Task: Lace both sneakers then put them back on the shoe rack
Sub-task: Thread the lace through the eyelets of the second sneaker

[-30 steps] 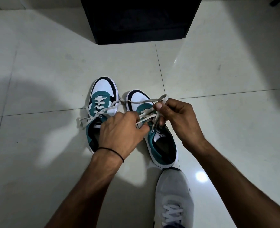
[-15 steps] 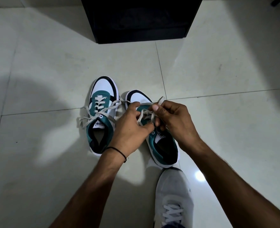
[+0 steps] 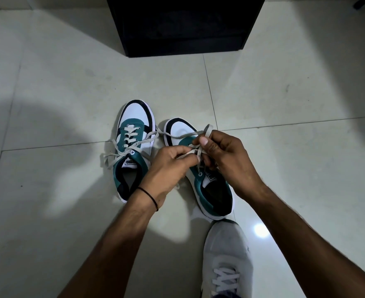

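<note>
Sneakers sit side by side on the tiled floor (image 3: 48,211), toes pointing away from the person, long axes running near to far. Nearest the camera, a grey worn shoe (image 3: 226,259) fills the bottom edge. Just beyond it lies the right sneaker (image 3: 211,190), teal and white with a dark lining, its heel toward the person. Both hands meet above its tongue. The left hand (image 3: 166,168) pinches a flat, pale lace (image 3: 184,136) between thumb and forefinger; the right hand (image 3: 224,155) has its fingers (image 3: 204,140) closed on a loop of the same lace, one end sticking up past the thumb. The lace is soft woven tape, limp, likely to slip unless kept taut. Judging by this, the knot sits directly under the fingertips, equally near both hands. The left sneaker (image 3: 134,151) stands just beside, laced, ends loose on the tile. Farthest, a dark rack (image 3: 183,26) stands well apart, straight ahead.
</note>
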